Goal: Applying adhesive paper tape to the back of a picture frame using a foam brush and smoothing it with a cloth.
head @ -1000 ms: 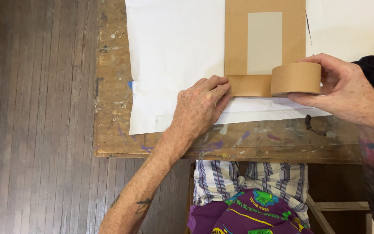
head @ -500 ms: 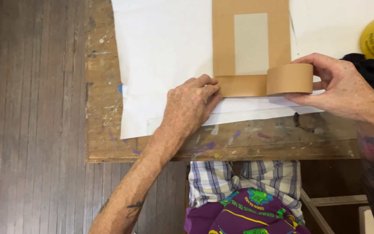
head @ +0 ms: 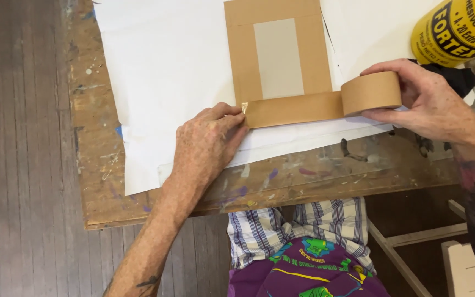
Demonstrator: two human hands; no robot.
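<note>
Two surfaces fill the view: dark plank floor [head: 23, 165] on the left, then a worn wooden desk [head: 100, 181] flecked with old paint. White paper sheets [head: 166, 71] cover most of the desk top. The left hand [head: 207, 146] lies flat on the paper, its fingers [head: 232, 118] spread and pressing down the free end of a brown tape strip [head: 292, 108]. That strip runs along the lower edge of a grey card [head: 279, 58] already framed in brown tape. Further right, the right hand [head: 430, 104] has its fingers closed around the brown tape roll [head: 370, 92], which stands on edge just off the card's corner. A yellow tub [head: 460, 27] sits at the upper right. Below the desk edge, a pale wooden stool frame [head: 413, 242] shows.
</note>
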